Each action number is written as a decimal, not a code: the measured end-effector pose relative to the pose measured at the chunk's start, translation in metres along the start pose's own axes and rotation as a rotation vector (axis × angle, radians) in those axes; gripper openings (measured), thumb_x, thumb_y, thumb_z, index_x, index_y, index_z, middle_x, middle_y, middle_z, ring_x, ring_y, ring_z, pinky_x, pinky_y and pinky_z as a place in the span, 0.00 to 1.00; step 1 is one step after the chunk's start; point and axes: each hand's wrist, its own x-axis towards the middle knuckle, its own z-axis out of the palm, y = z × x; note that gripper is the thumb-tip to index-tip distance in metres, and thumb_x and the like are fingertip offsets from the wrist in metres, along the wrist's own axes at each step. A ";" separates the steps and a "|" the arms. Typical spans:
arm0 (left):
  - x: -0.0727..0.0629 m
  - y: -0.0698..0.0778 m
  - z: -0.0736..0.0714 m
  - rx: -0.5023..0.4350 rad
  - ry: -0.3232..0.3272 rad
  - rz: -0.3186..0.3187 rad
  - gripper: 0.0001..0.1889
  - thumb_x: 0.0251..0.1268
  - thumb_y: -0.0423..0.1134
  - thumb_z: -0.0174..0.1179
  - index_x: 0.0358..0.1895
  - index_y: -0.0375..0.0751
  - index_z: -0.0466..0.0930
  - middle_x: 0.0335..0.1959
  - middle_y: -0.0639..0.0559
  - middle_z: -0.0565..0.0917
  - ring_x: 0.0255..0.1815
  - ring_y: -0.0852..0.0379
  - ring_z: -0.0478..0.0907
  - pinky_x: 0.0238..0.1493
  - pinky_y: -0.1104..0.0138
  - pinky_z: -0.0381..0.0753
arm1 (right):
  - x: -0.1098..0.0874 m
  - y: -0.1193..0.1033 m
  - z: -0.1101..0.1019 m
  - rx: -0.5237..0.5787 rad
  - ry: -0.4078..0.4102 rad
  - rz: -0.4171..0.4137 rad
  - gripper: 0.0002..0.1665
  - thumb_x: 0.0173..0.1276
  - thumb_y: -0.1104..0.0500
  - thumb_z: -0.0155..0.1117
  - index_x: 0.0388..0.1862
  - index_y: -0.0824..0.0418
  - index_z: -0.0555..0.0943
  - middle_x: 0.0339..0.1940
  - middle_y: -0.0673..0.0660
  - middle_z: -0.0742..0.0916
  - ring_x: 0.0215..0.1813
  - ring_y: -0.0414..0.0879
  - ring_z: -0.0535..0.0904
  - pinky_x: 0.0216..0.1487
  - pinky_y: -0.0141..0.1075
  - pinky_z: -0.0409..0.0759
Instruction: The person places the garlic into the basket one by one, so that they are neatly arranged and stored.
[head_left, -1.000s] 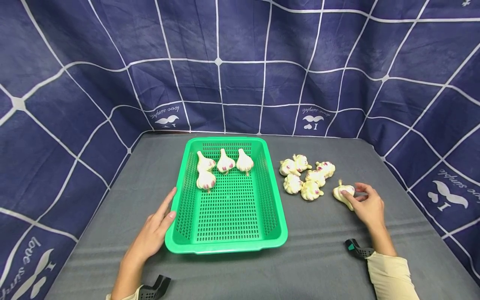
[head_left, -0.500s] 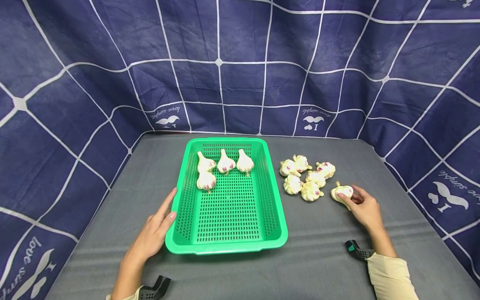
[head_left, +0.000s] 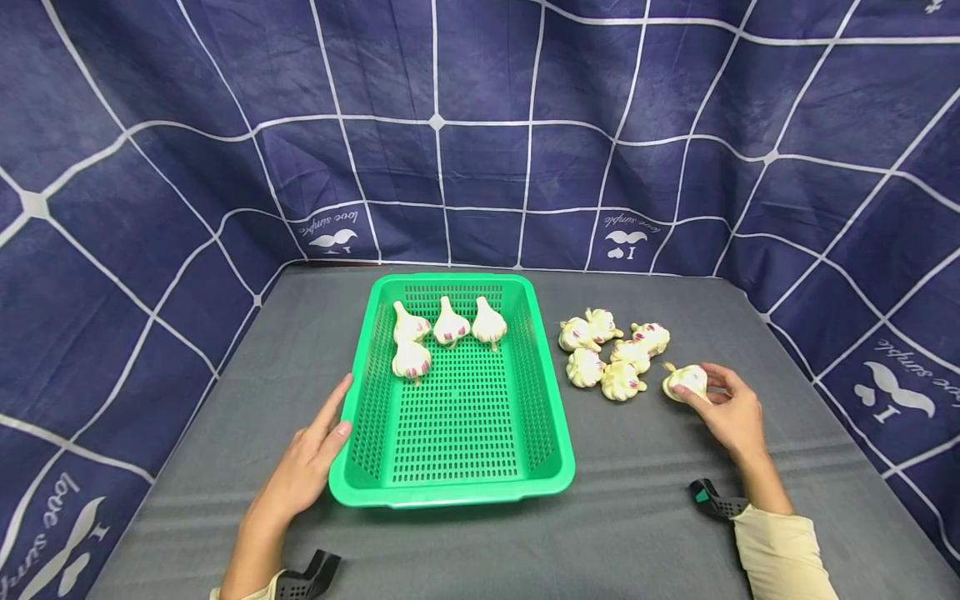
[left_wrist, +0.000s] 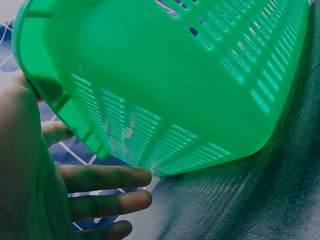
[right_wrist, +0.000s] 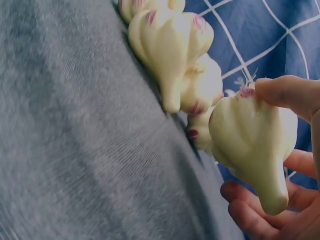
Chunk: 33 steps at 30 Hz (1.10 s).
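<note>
My right hand (head_left: 733,412) pinches a garlic bulb (head_left: 686,383) between thumb and fingers, on the right side of the table. In the right wrist view that bulb's stem points downward, the thumb lies on its upper side and the fingers are behind it. At the left rim of a green perforated basket (head_left: 452,497), my left hand (head_left: 302,468) touches with straight fingers; the left wrist view shows them spread beside the basket's wall (left_wrist: 125,65). Several garlic bulbs lie at the back of the basket, one of them a white bulb (head_left: 489,323) with its stem up.
Between the basket and my right hand, several more garlic bulbs form a loose cluster, including a bulb (head_left: 621,381) nearest the front. A grey cloth (head_left: 630,517) covers the table. Dark blue curtains (head_left: 480,167) with white lines stand at the back and sides.
The garlic bulb in my right hand has turned, its root tuft swinging from upright toward the left. That hand has shifted slightly left. My left hand and the basket stay put.
</note>
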 end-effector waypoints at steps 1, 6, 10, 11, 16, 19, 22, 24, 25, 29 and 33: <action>0.000 0.000 0.000 0.000 -0.001 -0.001 0.30 0.79 0.35 0.45 0.80 0.52 0.52 0.70 0.34 0.67 0.66 0.74 0.58 0.62 0.86 0.52 | -0.001 -0.002 0.000 0.019 0.003 0.000 0.35 0.56 0.52 0.79 0.60 0.64 0.78 0.42 0.50 0.83 0.31 0.21 0.75 0.30 0.20 0.71; 0.001 0.000 0.000 -0.008 -0.003 -0.001 0.30 0.79 0.35 0.44 0.80 0.51 0.51 0.71 0.34 0.66 0.66 0.73 0.60 0.62 0.86 0.53 | -0.003 -0.013 -0.003 0.112 0.014 -0.024 0.33 0.53 0.59 0.81 0.56 0.67 0.77 0.38 0.37 0.79 0.34 0.20 0.77 0.29 0.19 0.73; 0.001 0.000 0.000 -0.004 -0.005 -0.007 0.30 0.79 0.35 0.44 0.80 0.52 0.51 0.72 0.35 0.66 0.66 0.71 0.61 0.61 0.86 0.54 | -0.004 -0.021 -0.006 0.159 -0.007 -0.071 0.32 0.51 0.63 0.81 0.55 0.67 0.78 0.38 0.37 0.80 0.35 0.23 0.79 0.28 0.20 0.74; 0.001 0.000 0.000 -0.002 -0.006 -0.010 0.30 0.79 0.36 0.44 0.80 0.52 0.51 0.72 0.35 0.66 0.66 0.70 0.61 0.61 0.86 0.54 | -0.005 -0.022 -0.006 0.161 -0.017 -0.084 0.32 0.51 0.64 0.81 0.54 0.67 0.79 0.38 0.37 0.80 0.35 0.23 0.80 0.28 0.20 0.74; 0.001 0.000 0.000 0.007 -0.005 -0.012 0.30 0.79 0.36 0.44 0.80 0.53 0.51 0.72 0.36 0.66 0.66 0.68 0.61 0.61 0.86 0.53 | -0.005 -0.024 -0.006 0.083 -0.017 -0.158 0.32 0.47 0.62 0.83 0.53 0.64 0.82 0.35 0.36 0.81 0.32 0.24 0.78 0.31 0.20 0.72; 0.001 0.000 0.000 0.004 -0.004 -0.007 0.30 0.79 0.36 0.44 0.80 0.52 0.51 0.72 0.36 0.66 0.66 0.69 0.61 0.61 0.86 0.54 | -0.005 -0.024 -0.006 0.025 0.002 -0.185 0.33 0.46 0.60 0.84 0.53 0.61 0.83 0.36 0.38 0.81 0.31 0.25 0.76 0.31 0.21 0.70; 0.001 -0.001 0.001 -0.002 -0.003 -0.002 0.30 0.79 0.35 0.44 0.80 0.51 0.51 0.72 0.36 0.66 0.65 0.70 0.61 0.61 0.86 0.54 | -0.004 -0.025 -0.005 0.010 0.011 -0.199 0.34 0.46 0.60 0.84 0.53 0.61 0.82 0.38 0.40 0.80 0.32 0.26 0.75 0.32 0.22 0.70; 0.001 -0.001 0.001 -0.004 -0.001 0.000 0.30 0.79 0.35 0.44 0.80 0.51 0.51 0.71 0.35 0.66 0.65 0.72 0.61 0.61 0.86 0.54 | -0.004 -0.025 -0.004 0.027 0.012 -0.204 0.34 0.46 0.61 0.84 0.54 0.63 0.82 0.38 0.40 0.80 0.33 0.26 0.75 0.33 0.20 0.71; 0.001 -0.001 0.001 -0.005 -0.001 0.001 0.30 0.79 0.35 0.44 0.80 0.51 0.51 0.71 0.35 0.66 0.65 0.72 0.61 0.61 0.86 0.54 | -0.004 -0.026 -0.004 0.037 0.014 -0.206 0.34 0.46 0.62 0.84 0.54 0.64 0.81 0.38 0.40 0.79 0.33 0.26 0.75 0.33 0.20 0.71; 0.001 -0.001 0.001 -0.003 0.002 0.003 0.30 0.79 0.35 0.44 0.80 0.50 0.52 0.71 0.35 0.67 0.65 0.73 0.60 0.61 0.86 0.54 | -0.004 -0.030 -0.002 0.081 0.039 -0.219 0.35 0.44 0.65 0.83 0.54 0.65 0.81 0.37 0.36 0.79 0.33 0.27 0.75 0.33 0.19 0.72; 0.001 -0.001 0.000 0.000 0.002 0.000 0.30 0.79 0.35 0.44 0.80 0.51 0.52 0.71 0.36 0.67 0.66 0.72 0.60 0.61 0.85 0.54 | -0.003 -0.036 0.000 0.110 0.064 -0.246 0.39 0.43 0.68 0.82 0.58 0.65 0.79 0.39 0.37 0.79 0.34 0.29 0.75 0.34 0.20 0.71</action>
